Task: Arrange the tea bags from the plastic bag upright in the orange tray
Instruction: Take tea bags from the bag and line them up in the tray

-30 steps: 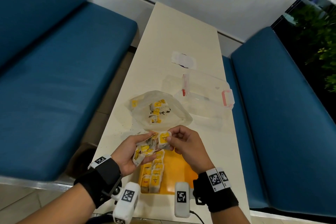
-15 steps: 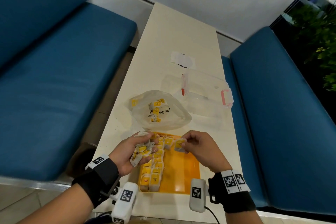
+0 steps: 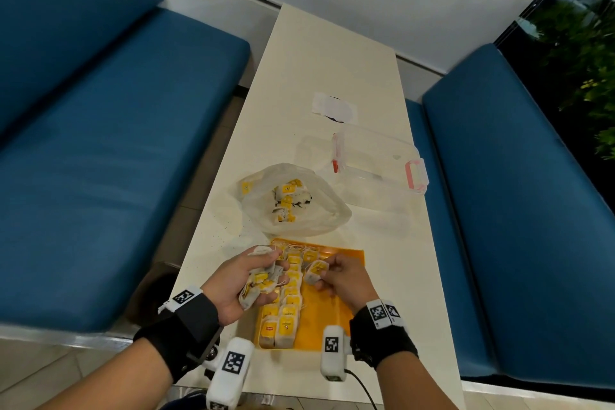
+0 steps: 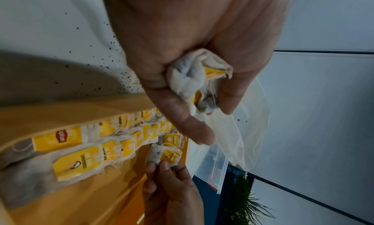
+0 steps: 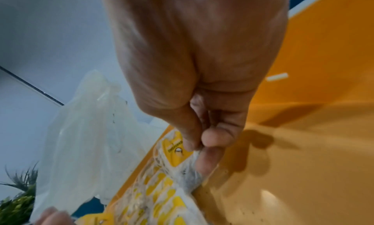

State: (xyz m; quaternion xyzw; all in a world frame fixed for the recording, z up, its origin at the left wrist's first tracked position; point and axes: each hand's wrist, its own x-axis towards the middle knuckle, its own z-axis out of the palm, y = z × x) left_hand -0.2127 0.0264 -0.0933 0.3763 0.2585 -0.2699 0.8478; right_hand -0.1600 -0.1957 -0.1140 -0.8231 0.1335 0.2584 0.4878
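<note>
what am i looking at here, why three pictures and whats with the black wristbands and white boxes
No machine here: a person works with bare hands. The wristbands carry small cameras, so you get one picture from the head and one along each wrist.

On the table lie an orange tray with rows of tea bags standing in it, a plastic bag with more tea bags, and a clear lidded box.

The left hand grips a bunch of tea bags. The right hand pinches a single tea bag in its fingers, just above the tray.
</note>
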